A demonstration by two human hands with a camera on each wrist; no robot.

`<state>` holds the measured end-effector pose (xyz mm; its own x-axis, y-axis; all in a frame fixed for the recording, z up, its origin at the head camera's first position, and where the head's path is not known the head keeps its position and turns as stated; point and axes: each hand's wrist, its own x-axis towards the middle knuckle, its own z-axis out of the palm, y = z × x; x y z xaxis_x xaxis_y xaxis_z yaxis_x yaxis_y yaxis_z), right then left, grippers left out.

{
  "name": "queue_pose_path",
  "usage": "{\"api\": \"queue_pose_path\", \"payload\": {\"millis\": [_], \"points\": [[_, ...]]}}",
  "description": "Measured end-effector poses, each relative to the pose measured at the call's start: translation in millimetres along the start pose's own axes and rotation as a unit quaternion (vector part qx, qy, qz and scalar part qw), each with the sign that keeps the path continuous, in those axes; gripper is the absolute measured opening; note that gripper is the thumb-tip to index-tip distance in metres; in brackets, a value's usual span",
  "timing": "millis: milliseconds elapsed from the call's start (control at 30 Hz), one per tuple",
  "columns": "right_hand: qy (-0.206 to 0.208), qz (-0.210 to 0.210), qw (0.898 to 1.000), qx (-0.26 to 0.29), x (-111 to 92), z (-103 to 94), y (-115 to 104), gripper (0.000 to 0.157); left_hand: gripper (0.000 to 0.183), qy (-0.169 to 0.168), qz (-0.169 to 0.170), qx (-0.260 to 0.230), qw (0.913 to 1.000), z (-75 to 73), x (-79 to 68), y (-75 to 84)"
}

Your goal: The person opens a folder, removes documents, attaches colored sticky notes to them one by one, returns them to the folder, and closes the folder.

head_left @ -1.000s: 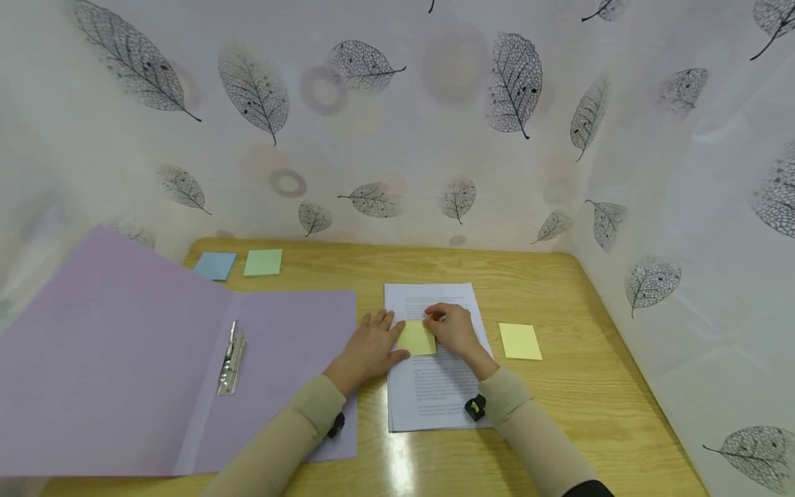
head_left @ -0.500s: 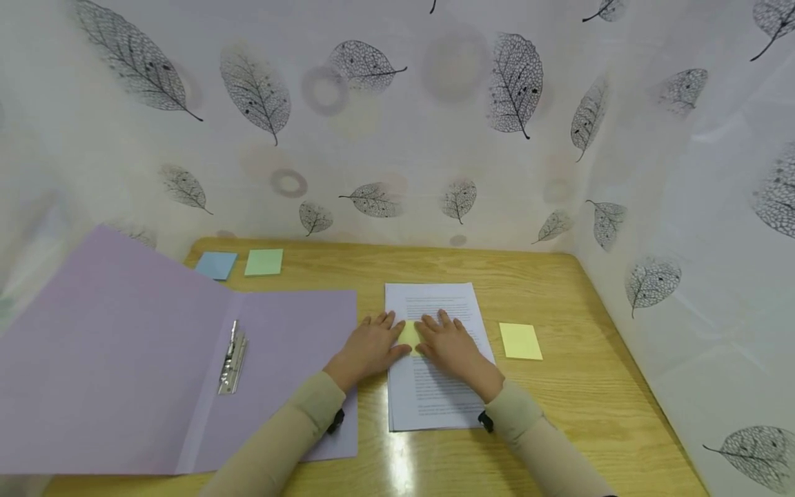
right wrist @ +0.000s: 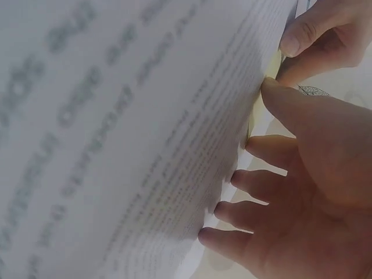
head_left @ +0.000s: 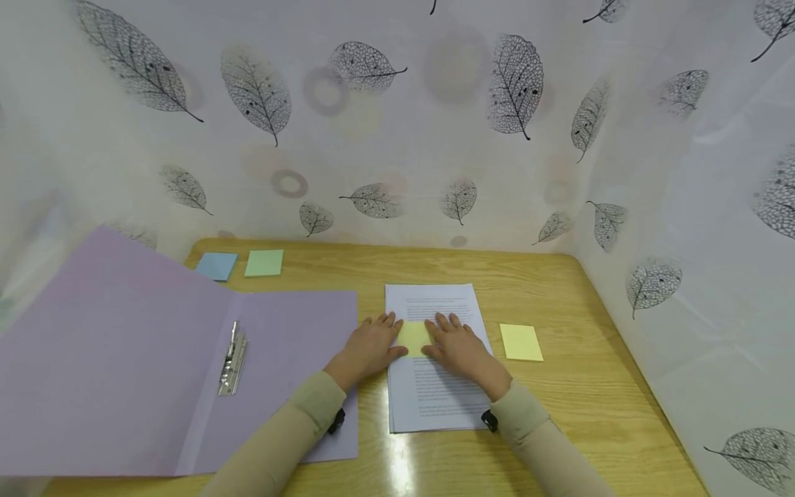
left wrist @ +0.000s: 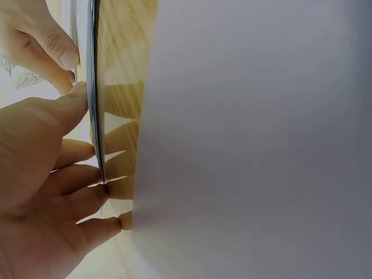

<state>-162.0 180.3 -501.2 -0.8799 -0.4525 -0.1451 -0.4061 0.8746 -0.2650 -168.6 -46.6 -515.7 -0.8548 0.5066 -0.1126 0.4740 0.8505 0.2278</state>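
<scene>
Note (head_left: pixel 413 339) on papers (head_left: pixel 435 397), well in from right edge of desk (head_left: pixel 596 386); left hand (head_left: pixel 366 350), right hand (head_left: pixel 462 352) spread, touching its sides; uneven push might wrinkle it.

Folder (head_left: pixel 298 331) sits left of the papers (head_left: pixel 431 397), which have a note (head_left: pixel 413 338) on top and another note (head_left: pixel 521 342) off right.

Head view: set above the near side of the table (head_left: pixel 528 290), facing forward and down; the farthest off, covering the left hand (head_left: pixel 366 348) and right hand (head_left: pixel 462 351). Left wrist view: close and low, turned sideways, facing along the underside of the left hand; the surface at its right appears to be the purple folder (head_left: pixel 298 331). Right wrist view: close, facing along the right hand over printed sheets (right wrist: pixel 145 133). Both wrist views share the two thumbs (right wrist: pixel 285 104).
</scene>
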Motion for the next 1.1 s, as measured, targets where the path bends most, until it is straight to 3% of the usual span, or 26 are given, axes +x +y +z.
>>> {"api": "queue_pose_path", "payload": {"millis": [267, 633, 900, 1100], "points": [[-0.007, -0.005, 0.997, 0.083, 0.0, -0.2, 9.2, 0.062, 0.069, -0.005, 0.002, 0.004, 1.0, -3.4, -1.6, 0.5], [-0.012, -0.019, 0.995, 0.095, 0.4, -0.4, 15.5, 0.063, 0.07, -0.016, -0.002, 0.017, 0.9997, -5.5, -3.5, 1.7], [-0.016, -0.007, 0.996, 0.084, -2.1, 3.9, 16.7, 0.062, 0.097, -0.048, -0.001, -0.004, 0.9988, -1.7, -6.5, 4.6], [0.002, -0.006, 0.996, 0.089, -4.0, 2.3, 19.6, 0.062, 0.1, -0.046, -0.005, -0.005, 0.9989, -1.5, -8.3, 3.6]]}}
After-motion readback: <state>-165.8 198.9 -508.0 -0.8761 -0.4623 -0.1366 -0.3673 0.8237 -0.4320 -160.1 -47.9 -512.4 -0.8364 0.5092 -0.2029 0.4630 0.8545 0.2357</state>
